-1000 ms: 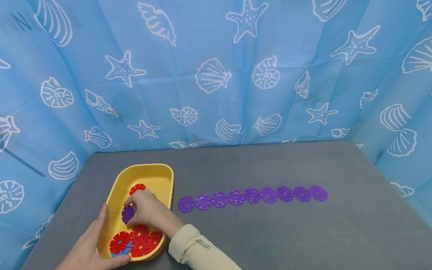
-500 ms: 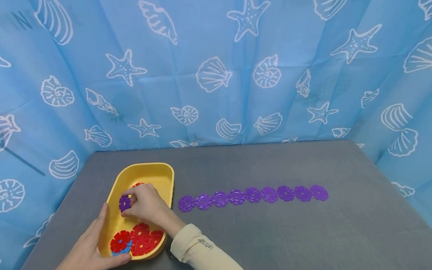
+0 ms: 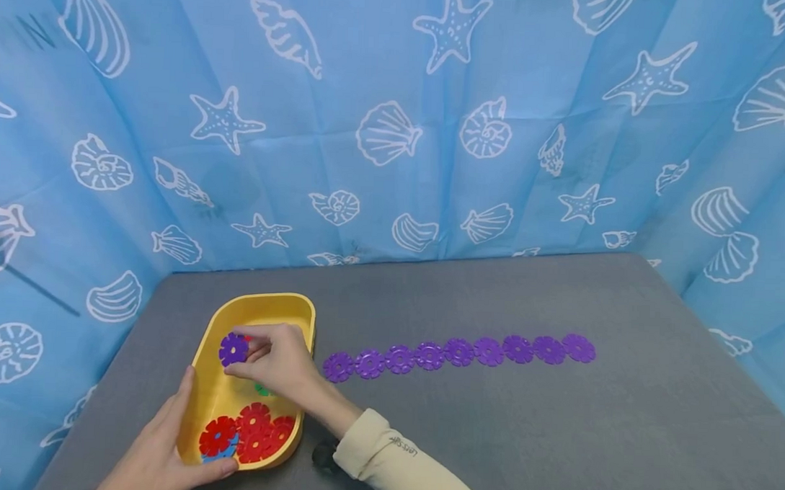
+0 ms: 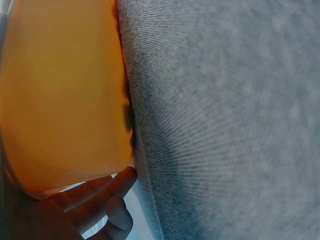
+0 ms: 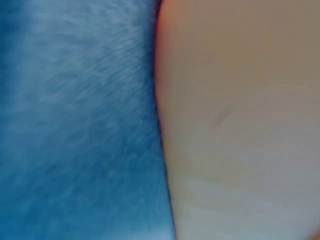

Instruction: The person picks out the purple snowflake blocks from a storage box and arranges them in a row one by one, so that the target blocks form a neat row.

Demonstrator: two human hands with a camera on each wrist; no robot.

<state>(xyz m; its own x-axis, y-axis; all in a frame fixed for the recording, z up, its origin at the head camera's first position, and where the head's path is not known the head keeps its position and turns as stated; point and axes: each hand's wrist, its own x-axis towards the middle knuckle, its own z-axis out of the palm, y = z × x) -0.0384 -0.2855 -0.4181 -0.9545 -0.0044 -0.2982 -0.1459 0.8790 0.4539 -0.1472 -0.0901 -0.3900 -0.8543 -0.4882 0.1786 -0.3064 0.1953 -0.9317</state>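
My right hand (image 3: 278,356) pinches a purple flower-shaped plastic disc (image 3: 234,349) between thumb and fingers, above the yellow tray (image 3: 200,361). My left hand (image 3: 158,446) holds the tray at its near left corner, thumb along the near rim and fingers on the left side. The left wrist view shows fingers (image 4: 102,200) against the tray's outer wall. Several red discs (image 3: 254,435) and a blue one (image 3: 219,453) lie at the tray's near end. Part of a green disc (image 3: 264,390) and a bit of red show beside my right hand. The right wrist view is blurred.
A row of several purple discs (image 3: 458,352) stretches rightward across the grey table (image 3: 522,437), starting just right of the tray. Blue curtain (image 3: 394,194) with white shells and starfish surrounds the back and sides. A small black object (image 3: 324,457) sits under my right wrist.
My right hand has lifted the purple disc up from the tray bottom and turned its flat face toward the camera. A green disc has come into view. My left hand stays in place.
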